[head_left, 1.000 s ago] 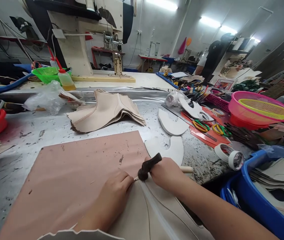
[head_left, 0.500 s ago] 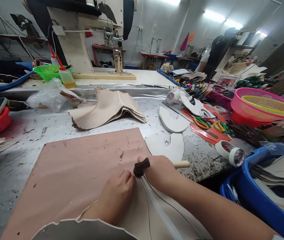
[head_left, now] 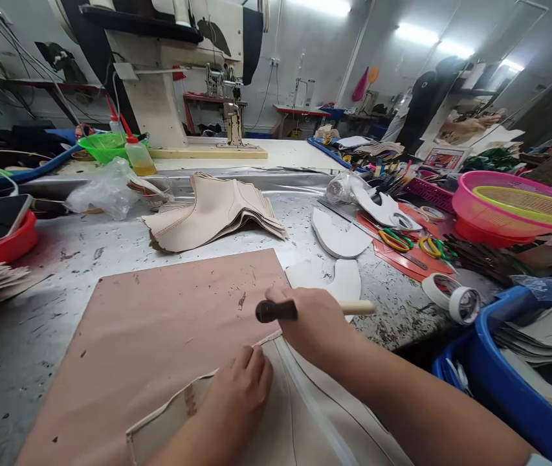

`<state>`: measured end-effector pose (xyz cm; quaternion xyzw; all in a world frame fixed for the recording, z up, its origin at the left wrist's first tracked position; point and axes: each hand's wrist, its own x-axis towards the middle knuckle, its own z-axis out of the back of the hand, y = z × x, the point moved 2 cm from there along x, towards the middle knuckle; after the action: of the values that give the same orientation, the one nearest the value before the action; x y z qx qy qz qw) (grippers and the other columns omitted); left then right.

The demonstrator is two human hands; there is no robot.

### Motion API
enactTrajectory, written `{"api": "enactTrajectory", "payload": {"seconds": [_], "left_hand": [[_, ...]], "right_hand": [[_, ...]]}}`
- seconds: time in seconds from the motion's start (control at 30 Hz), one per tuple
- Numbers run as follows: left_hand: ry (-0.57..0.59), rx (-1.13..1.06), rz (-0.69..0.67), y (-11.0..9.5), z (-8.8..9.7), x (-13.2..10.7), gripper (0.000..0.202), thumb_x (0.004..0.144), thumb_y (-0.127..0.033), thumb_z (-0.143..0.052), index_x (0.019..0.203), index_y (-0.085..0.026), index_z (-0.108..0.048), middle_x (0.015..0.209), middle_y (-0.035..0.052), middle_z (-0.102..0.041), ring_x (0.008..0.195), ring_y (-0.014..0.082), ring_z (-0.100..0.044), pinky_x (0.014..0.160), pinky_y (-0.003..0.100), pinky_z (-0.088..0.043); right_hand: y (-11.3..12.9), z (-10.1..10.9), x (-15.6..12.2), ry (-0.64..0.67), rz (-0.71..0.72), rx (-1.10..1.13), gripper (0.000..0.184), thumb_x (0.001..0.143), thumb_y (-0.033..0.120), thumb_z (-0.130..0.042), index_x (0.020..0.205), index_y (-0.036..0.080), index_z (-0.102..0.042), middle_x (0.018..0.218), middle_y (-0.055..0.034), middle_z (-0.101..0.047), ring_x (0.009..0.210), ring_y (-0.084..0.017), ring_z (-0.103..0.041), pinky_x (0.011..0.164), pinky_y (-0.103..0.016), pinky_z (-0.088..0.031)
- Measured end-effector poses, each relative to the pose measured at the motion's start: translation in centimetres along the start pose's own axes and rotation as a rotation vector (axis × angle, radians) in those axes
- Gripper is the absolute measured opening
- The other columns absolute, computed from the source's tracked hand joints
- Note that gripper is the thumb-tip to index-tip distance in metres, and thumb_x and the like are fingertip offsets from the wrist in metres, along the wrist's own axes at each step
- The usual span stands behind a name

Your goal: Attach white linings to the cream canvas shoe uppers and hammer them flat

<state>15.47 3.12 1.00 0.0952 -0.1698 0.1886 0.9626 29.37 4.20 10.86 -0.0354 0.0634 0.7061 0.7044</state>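
My right hand (head_left: pixel 315 322) is wrapped round a small hammer (head_left: pixel 276 311) with a dark head and a pale wooden handle. The hammer head hovers just above the far end of a beige stitched leather piece (head_left: pixel 285 395). My left hand (head_left: pixel 244 388) presses on that piece with bent fingers close together at its folded edge; the fingertips are partly hidden. A whitish strip (head_left: pixel 309 408) runs along the piece towards me. Beneath it lies a pinkish-brown board (head_left: pixel 169 310).
A stack of beige cut pieces (head_left: pixel 217 210) lies behind the board. White pieces (head_left: pixel 338 236), scissors (head_left: pixel 395 239) and tape rolls (head_left: pixel 464 304) are to the right. A blue bin (head_left: pixel 484 362) stands at lower right; a sewing machine (head_left: pixel 159 97) rises at the back.
The hammer has lifted off the leather and its head has turned level. My left hand has shifted slightly towards me, and the leather's raised near flap now lies lower, showing its folded edge.
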Motion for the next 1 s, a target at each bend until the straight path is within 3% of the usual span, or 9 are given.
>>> {"api": "enactTrajectory", "payload": {"seconds": [0.1,0.17,0.3,0.37,0.47,0.67,0.83,0.93,1.0], "left_hand": [[0.047,-0.103,-0.003,0.6,0.5,0.2,0.027,0.07,0.003,-0.036,0.074,-0.015,-0.056,0.076,0.0091,-0.059,0.065,0.0209,-0.054,0.046,0.028,-0.041],[0.161,-0.282,0.007,1.8,1.5,0.4,0.029,0.071,0.004,-0.034,0.074,-0.016,-0.054,0.073,0.0055,-0.059,0.063,0.0175,-0.055,0.049,0.025,-0.042],[0.34,-0.518,0.22,6.1,3.6,-0.9,0.021,0.077,-0.007,-0.041,0.087,-0.021,-0.054,0.082,0.0003,-0.06,0.072,0.0148,-0.058,0.061,0.023,-0.042],[0.45,-0.491,0.32,8.2,3.7,-2.4,0.017,0.074,-0.016,-0.048,0.089,-0.022,-0.055,0.082,-0.0001,-0.061,0.073,0.0167,-0.058,0.06,0.024,-0.041],[0.562,-0.544,0.336,9.7,2.8,-4.3,0.014,0.071,-0.016,-0.048,0.08,-0.021,-0.057,0.074,-0.0017,-0.061,0.066,0.0145,-0.057,0.057,0.022,-0.04],[0.243,-0.619,0.217,8.8,2.4,-4.1,0.023,0.088,-0.02,-0.036,0.081,-0.019,-0.058,0.076,0.0025,-0.061,0.07,0.0141,-0.056,0.063,0.023,-0.044],[0.123,-0.653,0.056,9.3,3.0,-4.6,0.023,0.088,-0.013,-0.038,0.086,-0.02,-0.06,0.076,0.0019,-0.061,0.07,0.013,-0.058,0.061,0.02,-0.045],[0.059,-0.59,0.05,9.2,3.1,-5.2,0.023,0.089,-0.013,-0.039,0.087,-0.019,-0.061,0.078,0.0028,-0.061,0.069,0.0136,-0.057,0.06,0.021,-0.044],[0.052,-0.532,0.07,8.9,3.1,-5.6,0.023,0.09,-0.013,-0.038,0.089,-0.019,-0.06,0.081,0.0033,-0.06,0.071,0.0143,-0.056,0.061,0.022,-0.044]], "right_hand": [[-0.2,-0.6,-0.2,0.106,0.046,0.001,0.018,0.074,0.008,-0.049,0.076,0.018,-0.064,0.072,-0.0039,-0.069,0.066,-0.018,-0.062,0.047,-0.027,-0.024],[-0.5,-1.1,-0.4,0.189,0.01,-0.033,0.017,0.069,0.006,-0.052,0.07,0.018,-0.064,0.069,-0.0045,-0.068,0.064,-0.018,-0.062,0.046,-0.027,-0.023],[0.0,-1.9,-0.7,0.066,-0.006,0.08,0.021,0.075,0.011,-0.049,0.086,0.021,-0.064,0.073,-0.0017,-0.068,0.061,-0.016,-0.059,0.046,-0.025,-0.022],[0.6,-2.2,-0.7,0.074,0.06,0.109,0.019,0.073,0.011,-0.052,0.084,0.021,-0.063,0.073,-0.0013,-0.068,0.062,-0.016,-0.059,0.046,-0.025,-0.021],[1.1,-1.9,-0.5,0.144,0.06,0.047,0.019,0.067,0.007,-0.053,0.077,0.019,-0.064,0.067,-0.0023,-0.066,0.06,-0.016,-0.058,0.046,-0.026,-0.019],[2.2,-1.8,-0.2,0.055,0.075,0.076,0.02,0.073,0.011,-0.049,0.085,0.021,-0.062,0.069,-0.002,-0.065,0.06,-0.015,-0.057,0.046,-0.026,-0.019],[3.0,-2.2,-0.2,0.098,0.094,0.041,0.018,0.071,0.007,-0.049,0.078,0.018,-0.061,0.065,-0.0031,-0.065,0.062,-0.016,-0.058,0.046,-0.027,-0.018],[3.8,-1.4,0.0,0.123,0.092,0.039,0.02,0.072,0.005,-0.049,0.079,0.019,-0.061,0.07,-0.0031,-0.067,0.064,-0.017,-0.06,0.047,-0.028,-0.019],[4.6,-1.1,0.3,0.057,0.084,0.049,0.022,0.074,0.007,-0.047,0.084,0.02,-0.06,0.074,-0.0031,-0.068,0.066,-0.018,-0.06,0.047,-0.028,-0.02]]}}
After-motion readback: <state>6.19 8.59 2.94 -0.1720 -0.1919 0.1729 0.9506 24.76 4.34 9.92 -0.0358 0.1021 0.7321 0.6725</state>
